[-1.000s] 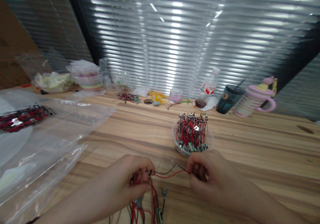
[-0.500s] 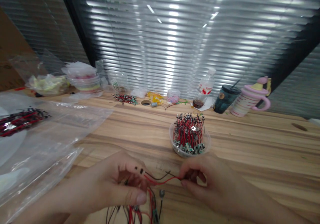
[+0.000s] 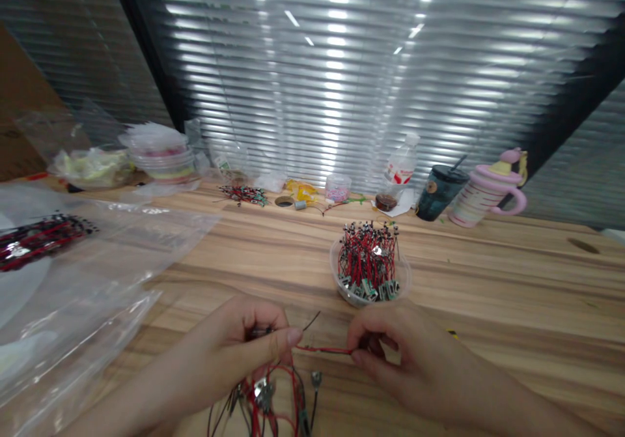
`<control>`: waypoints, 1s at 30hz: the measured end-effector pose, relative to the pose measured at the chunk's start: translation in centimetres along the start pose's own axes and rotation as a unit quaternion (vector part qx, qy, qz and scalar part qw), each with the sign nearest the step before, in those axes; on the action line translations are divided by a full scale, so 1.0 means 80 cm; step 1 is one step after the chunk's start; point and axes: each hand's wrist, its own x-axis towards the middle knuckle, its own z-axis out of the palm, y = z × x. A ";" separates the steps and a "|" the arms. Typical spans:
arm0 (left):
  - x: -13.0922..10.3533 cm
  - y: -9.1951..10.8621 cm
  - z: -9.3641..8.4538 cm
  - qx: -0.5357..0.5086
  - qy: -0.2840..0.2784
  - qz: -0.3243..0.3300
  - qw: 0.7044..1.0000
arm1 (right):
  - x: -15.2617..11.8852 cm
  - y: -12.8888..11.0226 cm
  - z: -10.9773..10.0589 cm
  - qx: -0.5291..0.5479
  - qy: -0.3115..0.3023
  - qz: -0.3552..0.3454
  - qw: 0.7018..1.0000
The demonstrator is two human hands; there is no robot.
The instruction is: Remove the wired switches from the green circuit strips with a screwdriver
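A red and black wire pair (image 3: 325, 350) stretches between my two hands over the wooden table. My left hand (image 3: 254, 346) pinches its left end between thumb and forefinger; one black wire tip sticks up beside the thumb. On the other end, the fingertips of my right hand (image 3: 390, 349) are closed, hiding what the wires join there. Below my left hand lies a loose pile of red and black wires (image 3: 263, 394) with small metal and green parts, cut off by the frame edge. Beyond my right hand, a clear round bowl (image 3: 360, 301) holds many wired circuit boards (image 3: 368, 254) standing upright.
Clear plastic bags (image 3: 141, 248) cover the left side, with bundled wires (image 3: 39, 238) on them. Along the back stand stacked tubs (image 3: 163, 160), more wired boards (image 3: 243, 194), a bottle (image 3: 398, 173), a dark tumbler (image 3: 439, 193) and a pink mug (image 3: 488, 196).
My left thumb has risen and closed against the forefinger on the wires. The red and black wires between my hands now run straighter and closer together. My right hand has barely moved.
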 end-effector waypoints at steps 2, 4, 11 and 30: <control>-0.001 0.002 -0.002 0.026 -0.017 -0.009 0.999 | -0.006 0.000 -0.002 -0.004 0.000 -0.012 1.000; -0.003 0.003 -0.002 0.051 -0.038 -0.017 0.998 | -0.012 -0.004 -0.004 -0.013 -0.039 -0.015 0.999; -0.009 -0.009 0.004 0.042 -0.039 -0.020 0.998 | -0.012 -0.025 -0.008 -0.030 -0.155 0.016 0.987; 0.002 0.006 0.017 0.019 0.116 0.058 0.991 | 0.012 0.019 -0.071 -0.130 0.233 0.113 0.957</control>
